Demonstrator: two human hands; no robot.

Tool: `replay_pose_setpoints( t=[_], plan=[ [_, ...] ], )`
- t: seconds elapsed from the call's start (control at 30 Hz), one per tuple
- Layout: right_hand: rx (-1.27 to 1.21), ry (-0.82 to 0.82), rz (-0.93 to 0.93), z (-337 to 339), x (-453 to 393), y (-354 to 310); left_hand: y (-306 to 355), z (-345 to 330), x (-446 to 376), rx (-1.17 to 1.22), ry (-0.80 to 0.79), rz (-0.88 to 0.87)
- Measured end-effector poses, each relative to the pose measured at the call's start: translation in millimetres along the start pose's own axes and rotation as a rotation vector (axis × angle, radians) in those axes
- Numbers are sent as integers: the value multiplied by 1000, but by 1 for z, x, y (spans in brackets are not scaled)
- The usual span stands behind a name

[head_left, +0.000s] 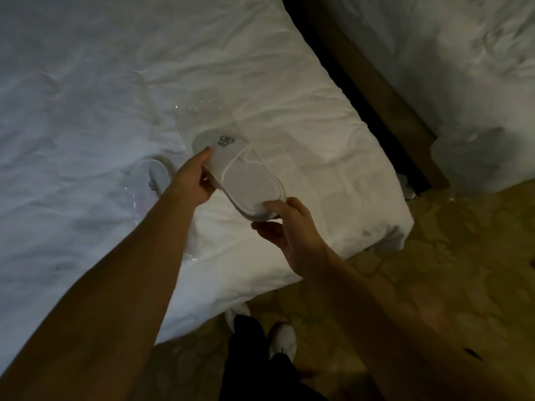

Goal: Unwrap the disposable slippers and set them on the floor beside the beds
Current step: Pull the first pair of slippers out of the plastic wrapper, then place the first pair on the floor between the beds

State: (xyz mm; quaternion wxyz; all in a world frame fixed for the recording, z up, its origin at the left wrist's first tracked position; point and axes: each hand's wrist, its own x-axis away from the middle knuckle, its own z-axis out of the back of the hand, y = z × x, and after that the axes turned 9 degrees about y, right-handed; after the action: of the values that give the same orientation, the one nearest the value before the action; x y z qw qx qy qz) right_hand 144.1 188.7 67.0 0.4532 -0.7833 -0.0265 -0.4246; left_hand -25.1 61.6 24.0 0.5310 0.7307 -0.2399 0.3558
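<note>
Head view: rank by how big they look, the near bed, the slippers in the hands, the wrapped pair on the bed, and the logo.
1. near bed, largest by far.
2. held slippers.
3. wrapped pair, looks smaller, but its clear wrap is hard to trace and it lies farther off, so this is unsure.
4. logo, smallest.

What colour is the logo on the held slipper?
Grey, on the white slipper; the head view shows it.

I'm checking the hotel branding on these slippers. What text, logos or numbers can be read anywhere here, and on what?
No readable words or numbers.
Held slippers, strap: a grey looping emblem, a monogram or knot, letters not legible.
Wrapped slippers on the bed: a dark mark, too blurred to read.
</note>
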Motion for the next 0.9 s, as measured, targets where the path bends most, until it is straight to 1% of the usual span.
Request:
replay_pose_setpoints(
  t=[0.2, 0.3, 0.37, 0.53, 0.63, 0.8, 0.87, 0.9],
  plan=[
    [33, 55, 6, 48, 24, 15, -40, -5, -10, 27, 21, 49],
    [41, 87, 9, 69, 35, 21, -53, -8, -13, 14, 3, 42],
    [31, 105, 0, 80, 39, 23, -59, -5, -18, 0, 19, 28],
    [-78, 141, 26, 94, 39, 19, -60, 14, -40, 1, 111, 11],
    [-85, 154, 57, 98, 38, 14, -61, 23, -44, -23, 182, -7],
    [-179, 253, 83, 114, 41, 11, -68, 38, -54, -78, 237, -85],
    [-245, 305, 100, 125, 42, 9, -69, 43, -60, -97, 255, -60],
    [-285, 319, 101, 130, 43, 8, -70, 43, -60, -34, 237, 4]
  ],
)
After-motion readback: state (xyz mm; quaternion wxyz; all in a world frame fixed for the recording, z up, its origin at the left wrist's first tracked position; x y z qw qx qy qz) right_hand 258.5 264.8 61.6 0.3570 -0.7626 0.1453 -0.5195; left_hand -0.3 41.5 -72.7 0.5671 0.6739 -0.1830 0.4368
